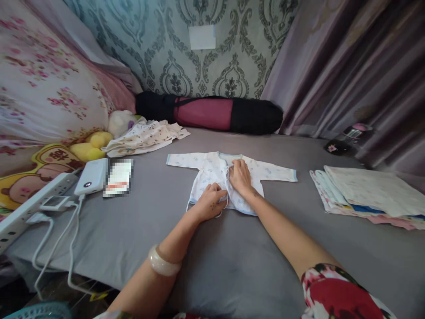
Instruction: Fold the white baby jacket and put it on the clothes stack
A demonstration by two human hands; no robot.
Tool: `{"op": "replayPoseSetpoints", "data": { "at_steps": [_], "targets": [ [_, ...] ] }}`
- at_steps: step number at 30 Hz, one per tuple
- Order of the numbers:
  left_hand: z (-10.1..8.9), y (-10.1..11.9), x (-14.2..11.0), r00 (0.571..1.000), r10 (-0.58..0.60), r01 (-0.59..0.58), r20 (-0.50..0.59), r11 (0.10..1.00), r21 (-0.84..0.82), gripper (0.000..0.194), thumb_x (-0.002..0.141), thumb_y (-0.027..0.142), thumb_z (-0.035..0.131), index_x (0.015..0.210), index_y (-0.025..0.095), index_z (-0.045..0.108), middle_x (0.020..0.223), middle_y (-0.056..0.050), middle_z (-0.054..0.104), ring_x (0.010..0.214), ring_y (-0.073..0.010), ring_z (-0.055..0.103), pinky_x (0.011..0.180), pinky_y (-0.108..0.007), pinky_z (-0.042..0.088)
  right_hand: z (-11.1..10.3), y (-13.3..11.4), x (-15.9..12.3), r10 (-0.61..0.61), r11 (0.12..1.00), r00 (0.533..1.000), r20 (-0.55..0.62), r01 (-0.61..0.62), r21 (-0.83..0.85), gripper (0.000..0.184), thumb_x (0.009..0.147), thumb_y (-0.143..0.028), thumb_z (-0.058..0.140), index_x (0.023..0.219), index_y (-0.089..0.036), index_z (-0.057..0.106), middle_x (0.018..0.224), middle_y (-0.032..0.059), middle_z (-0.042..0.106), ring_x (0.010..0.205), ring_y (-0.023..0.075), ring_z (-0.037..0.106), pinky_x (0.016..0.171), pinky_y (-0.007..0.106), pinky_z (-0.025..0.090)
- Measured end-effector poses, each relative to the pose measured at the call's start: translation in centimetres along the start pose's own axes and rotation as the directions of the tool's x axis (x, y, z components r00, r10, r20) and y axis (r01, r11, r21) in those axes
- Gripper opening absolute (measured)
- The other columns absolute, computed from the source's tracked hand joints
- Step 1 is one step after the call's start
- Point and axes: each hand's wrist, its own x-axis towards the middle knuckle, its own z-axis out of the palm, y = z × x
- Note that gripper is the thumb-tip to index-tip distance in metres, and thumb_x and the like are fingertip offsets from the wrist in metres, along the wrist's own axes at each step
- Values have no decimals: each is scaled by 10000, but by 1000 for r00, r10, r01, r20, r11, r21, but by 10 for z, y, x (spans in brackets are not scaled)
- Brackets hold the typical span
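Observation:
A small white baby shirt (212, 173) with pale prints and light blue trim lies spread on the grey sheet, its sleeves stretched out to both sides. Near its lower front edge, my left hand (211, 203) has its fingers curled and closed on the cloth; a white bangle circles that wrist. Higher up, just below the neckline, my right hand (240, 178) pinches the front opening with bent fingers. Both hands partly cover the middle of the shirt. Thin white tie strings hang by the left hand and at the shirt's lower left corner.
A stack of folded clothes (372, 195) lies at right, with a dark bottle (347, 139) behind it. Crumpled printed cloth (146, 137) is back left. A power bank (93, 176), cables and a power strip (36, 199) line the left edge. A long black-and-maroon bag (206, 114) rests against the wall.

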Motion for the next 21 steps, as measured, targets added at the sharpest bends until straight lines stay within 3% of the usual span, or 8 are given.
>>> {"op": "replayPoseSetpoints", "data": {
  "at_steps": [3, 7, 10, 14, 21],
  "targets": [
    [-3, 5, 4, 997, -76, 74, -19, 995, -69, 185, 790, 163, 476, 622, 182, 552, 735, -32, 520, 766, -169, 500, 754, -285, 420, 5, -3, -4, 24, 999, 999, -47, -25, -23, 292, 923, -174, 419, 1182, -88, 524, 1211, 179, 518, 1108, 264, 485, 924, 346, 382],
    [-5, 15, 9, 982, -182, 169, -58, 968, -187, 408, 890, 417, 439, 585, 172, 557, 656, -26, 527, 665, -153, 498, 649, -271, 389, 1, -1, -4, 50, 998, 999, 7, -49, -49, 271, 908, -131, 395, 1116, -86, 562, 1145, 173, 558, 1085, 262, 497, 925, 340, 379],
    [-2, 19, 11, 964, -235, 213, -126, 963, -165, 495, 878, 530, 465, 535, 176, 511, 604, -15, 493, 627, -143, 469, 612, -267, 366, -5, 2, 4, 34, 999, 997, 63, -33, -16, 288, 913, -134, 379, 1105, -126, 594, 1146, 143, 594, 1091, 243, 513, 933, 320, 383],
    [4, 16, 12, 952, -255, 232, -171, 962, -144, 402, 827, 416, 575, 516, 177, 486, 593, 5, 468, 606, -124, 444, 596, -251, 354, -8, -1, 29, 10, 998, 991, 132, -19, 64, 312, 945, -209, 384, 1138, -193, 629, 1145, 81, 659, 1110, 214, 551, 938, 297, 394],
    [7, 10, 13, 947, -278, 251, -160, 953, -172, 352, 844, 303, 524, 518, 169, 520, 626, -9, 498, 631, -128, 486, 624, -257, 380, 0, -8, 67, 136, 975, 931, 338, -185, 120, 335, 854, -249, 579, 1183, -208, 630, 1054, 39, 712, 937, 174, 645, 787, 242, 449]
  ]
}}
